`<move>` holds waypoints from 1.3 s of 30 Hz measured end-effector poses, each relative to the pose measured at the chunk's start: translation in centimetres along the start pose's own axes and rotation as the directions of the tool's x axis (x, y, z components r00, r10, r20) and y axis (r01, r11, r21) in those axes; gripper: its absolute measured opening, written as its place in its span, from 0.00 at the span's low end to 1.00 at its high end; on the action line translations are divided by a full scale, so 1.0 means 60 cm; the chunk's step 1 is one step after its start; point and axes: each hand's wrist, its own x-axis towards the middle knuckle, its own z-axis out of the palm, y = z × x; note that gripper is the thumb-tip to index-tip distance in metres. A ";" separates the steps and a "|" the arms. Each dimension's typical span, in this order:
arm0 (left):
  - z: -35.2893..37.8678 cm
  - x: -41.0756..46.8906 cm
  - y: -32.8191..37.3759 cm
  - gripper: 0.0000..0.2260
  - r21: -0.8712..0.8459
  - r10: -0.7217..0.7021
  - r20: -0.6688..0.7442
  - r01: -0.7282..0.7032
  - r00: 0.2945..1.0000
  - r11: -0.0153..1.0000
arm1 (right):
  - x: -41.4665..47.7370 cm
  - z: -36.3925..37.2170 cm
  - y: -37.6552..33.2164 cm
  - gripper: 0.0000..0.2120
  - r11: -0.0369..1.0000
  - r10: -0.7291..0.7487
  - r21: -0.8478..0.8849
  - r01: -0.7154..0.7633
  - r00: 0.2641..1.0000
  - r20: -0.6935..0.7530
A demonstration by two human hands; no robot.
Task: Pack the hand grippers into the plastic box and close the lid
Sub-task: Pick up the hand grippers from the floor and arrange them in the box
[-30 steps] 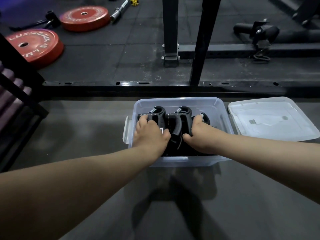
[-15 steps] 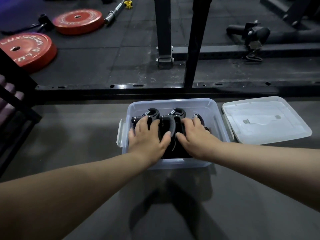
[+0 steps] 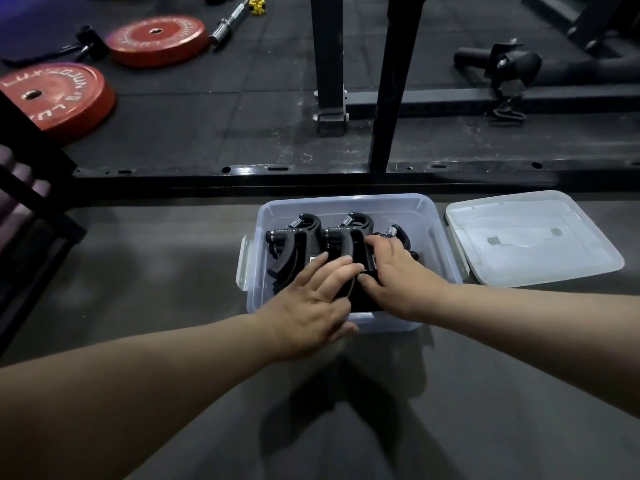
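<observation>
Your hands are covering the near ends of the grippers (image 3: pixel 349 237), and a third one is peeking out half-hidden behind your right hand (image 3: pixel 394 275), so how they are lying underneath is hard to make out. They are sitting upright in the box (image 3: pixel 346 204), lid (image 3: pixel 533 237) lying off just beside it. Your left hand (image 3: pixel 311 306) is spreading flat, loose fingers on a handle, while your right is curling over the middle one, grip unclear.

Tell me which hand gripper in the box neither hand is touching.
The leftmost hand gripper: it sits clear of the left hand and right hand, whose fingers rest on the middle gripper and the right gripper.
</observation>
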 end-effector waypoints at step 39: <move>-0.010 0.049 -0.022 0.28 0.028 -0.613 0.317 0.639 0.723 0.769 | 0.007 -0.017 0.050 0.30 0.957 -0.216 -0.215 0.194 0.973 -0.083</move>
